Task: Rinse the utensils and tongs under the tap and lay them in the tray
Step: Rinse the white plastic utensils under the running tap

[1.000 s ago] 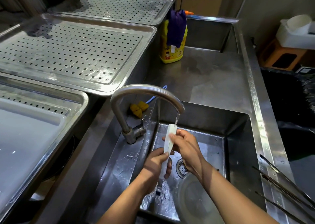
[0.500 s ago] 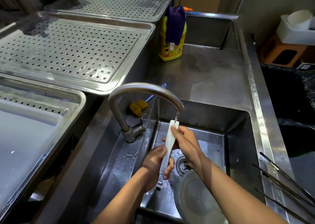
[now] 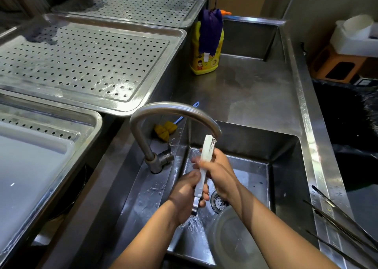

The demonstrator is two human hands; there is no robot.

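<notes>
Steel sink [image 3: 286, 186], head view: deep basin set into a steel surface [image 3: 255, 96], wet on the floor, with a round drain [image 3: 219, 201] just beside the hands.
Tap [image 3: 173, 107]: curved steel spout arching over the basin's left edge; a thin stream falls from its mouth.
Utensil [image 3: 205, 162]: white handle uppermost and close to upright, metal end pointing down; the stream strikes the top of the handle, just under the spout. What kind of utensil it is cannot be told.
Left hand [image 3: 187, 195]: fingers curled round the lower part of the white handle, with the metal end poking out below the fist.
Right hand [image 3: 222, 170]: wrapped round the upper part of the handle, just above the left hand and touching it.
Clear bowl [image 3: 229, 240]: lies in the near right corner of the basin, under the right forearm.
Tongs [image 3: 327, 200]: long thin metal pieces lying on the sink's right rim, well apart from the hands.
Perforated tray [image 3: 81, 64]: wet steel, left of the tap, nothing lying in it.
Second perforated tray [image 3: 143, 2]: behind the first, also wet.
Near tray [image 3: 61, 186]: at the left edge, holding a white board [image 3: 30, 166].
Yellow bottle [image 3: 204, 66]: stands on the surface behind the basin, with a purple cloth [image 3: 210, 31] draped over its top.
Yellow sponge brush [image 3: 165, 128]: rests behind the tap, blue handle pointing away.
Black bag [image 3: 347, 125]: right of the sink.
</notes>
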